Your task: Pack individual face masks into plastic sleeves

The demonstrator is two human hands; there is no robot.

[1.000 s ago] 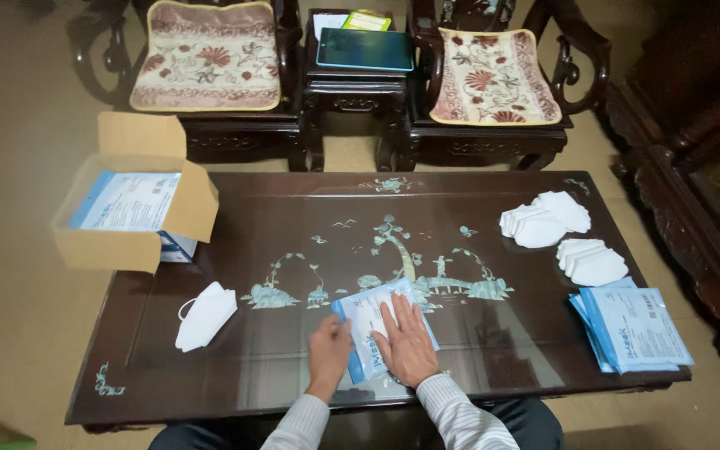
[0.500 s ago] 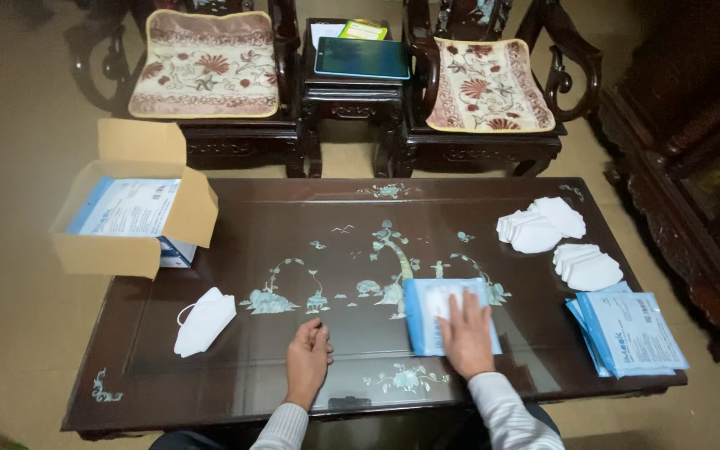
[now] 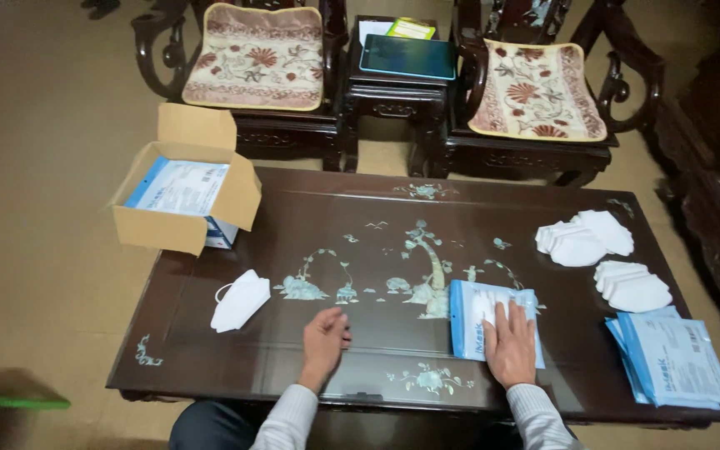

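Light, seemingly striped shirt cuffs, dark trousers, bare hands.

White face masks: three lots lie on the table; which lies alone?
The single mask left of the left hand; the other two lots are fanned piles at the far right.
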